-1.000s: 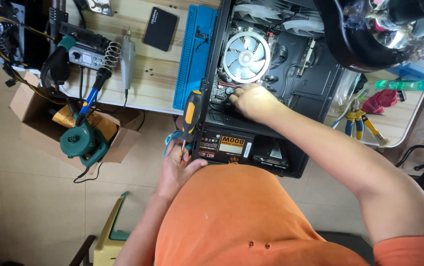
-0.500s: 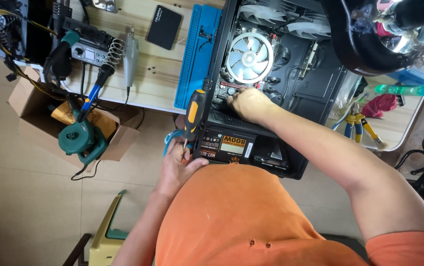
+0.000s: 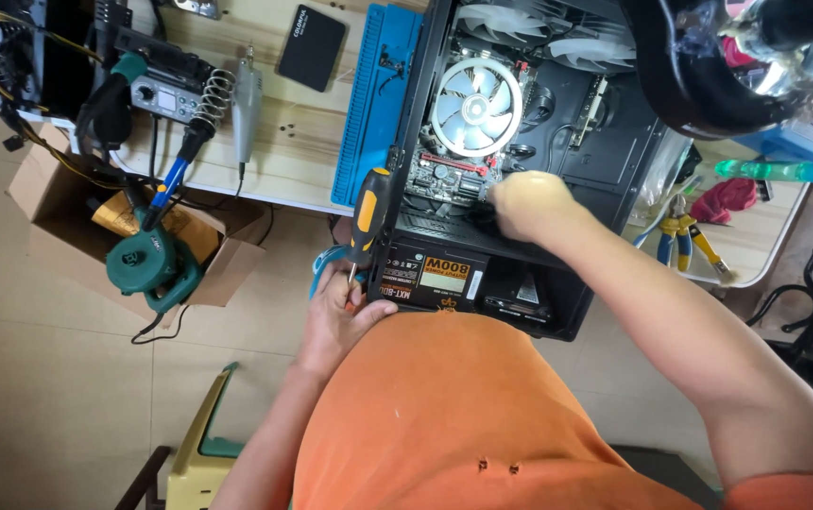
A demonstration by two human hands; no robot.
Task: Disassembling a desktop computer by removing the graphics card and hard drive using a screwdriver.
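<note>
Gripped by its shaft in the left hand (image 3: 335, 316), a screwdriver (image 3: 368, 215) with an orange-and-black handle is held upright against the near left corner of the open computer case (image 3: 614, 151). Right hand (image 3: 527, 204) is curled into a loose fist inside the case, just below the round cooler fan (image 3: 475, 107), touching the motherboard (image 3: 449, 175); whether anything is pinched there cannot be told. A power supply (image 3: 430, 280) is seated at the case's near edge. Left of the case lie a blue mat (image 3: 373, 104) and a soldering station (image 3: 156, 80).
</note>
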